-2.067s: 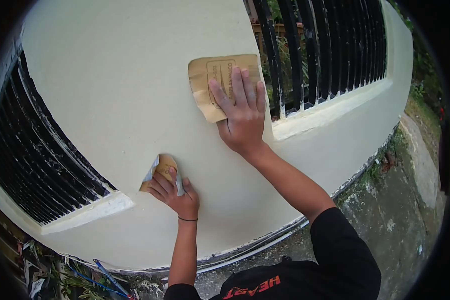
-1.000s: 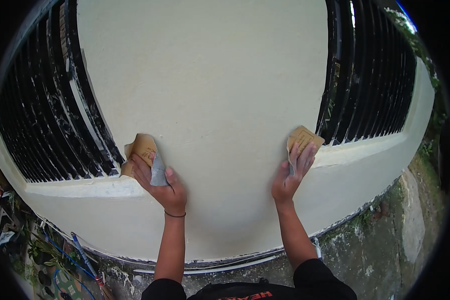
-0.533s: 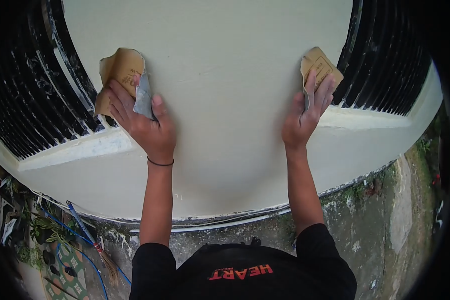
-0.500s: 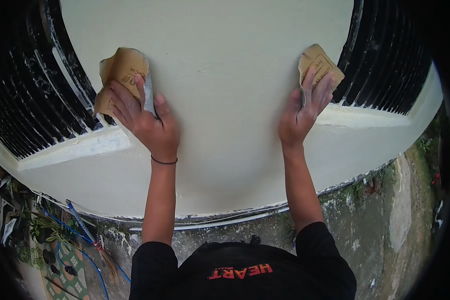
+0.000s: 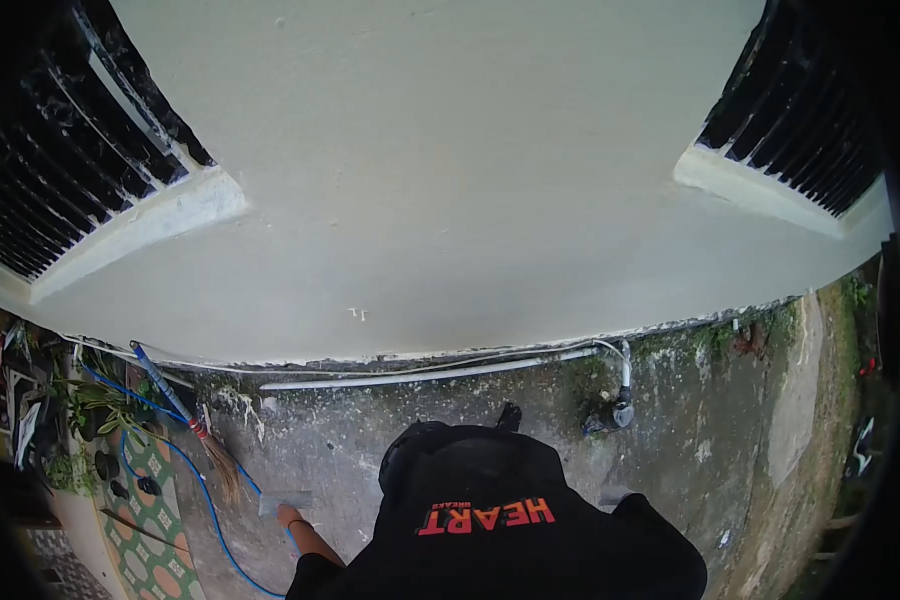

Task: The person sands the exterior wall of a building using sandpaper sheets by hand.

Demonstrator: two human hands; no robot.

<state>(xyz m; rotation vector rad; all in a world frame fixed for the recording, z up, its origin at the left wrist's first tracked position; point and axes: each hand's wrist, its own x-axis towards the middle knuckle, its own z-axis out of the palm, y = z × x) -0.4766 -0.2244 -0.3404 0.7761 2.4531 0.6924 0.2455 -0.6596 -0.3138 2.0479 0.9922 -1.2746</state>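
Down at my left side, my left hand (image 5: 289, 514) is partly visible past the black sleeve. It grips a sheet of sandpaper (image 5: 284, 498), whose grey face shows above the fingers. My right hand is hidden behind the sleeve and shirt. Just past that sleeve, the edge of a second grey piece of sandpaper (image 5: 615, 494) sticks out. Both sheets are well away from the smooth pale wall (image 5: 450, 200) in front of me.
Barred window openings (image 5: 80, 150) flank the wall, above pale sills (image 5: 160, 225). A white pipe (image 5: 430, 377) runs along the wall's foot over stained concrete (image 5: 470, 400). At left lie a broom (image 5: 215, 450), a blue hose (image 5: 205, 500) and plants.
Both hands have come off the wall and dropped down to my sides with the sandpaper. The right hand has gone out of sight. More of the ground and pipe shows.
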